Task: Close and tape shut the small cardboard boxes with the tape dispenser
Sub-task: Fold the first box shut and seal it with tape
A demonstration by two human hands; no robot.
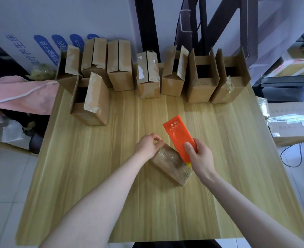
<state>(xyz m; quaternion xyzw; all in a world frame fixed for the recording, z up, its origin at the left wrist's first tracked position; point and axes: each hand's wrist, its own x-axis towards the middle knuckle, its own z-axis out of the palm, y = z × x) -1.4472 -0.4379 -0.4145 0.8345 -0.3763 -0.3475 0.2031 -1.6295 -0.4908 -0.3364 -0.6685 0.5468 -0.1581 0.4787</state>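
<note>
Eight boxes (120,68) stand behind; left hand (147,144) pinches the ninth box (171,165), right hand (199,156) grips one tape dispenser (179,135).

A small box (171,165) lies on its side in the middle of the wooden counter (94,185), with clear tape shining on its upper face. The left hand (148,145) is at the far end of this box, its fingers (156,140) curled over the edge. The right hand (199,156) grips an orange tape dispenser (180,138), whose lower end touches the box near its closer end. Along the back edge of the counter stands a row of boxes (120,68); the two on the right have open flaps. One more box (89,104) stands a little forward on the left. A pink cloth (20,93) lies beside the counter on the left.
</note>
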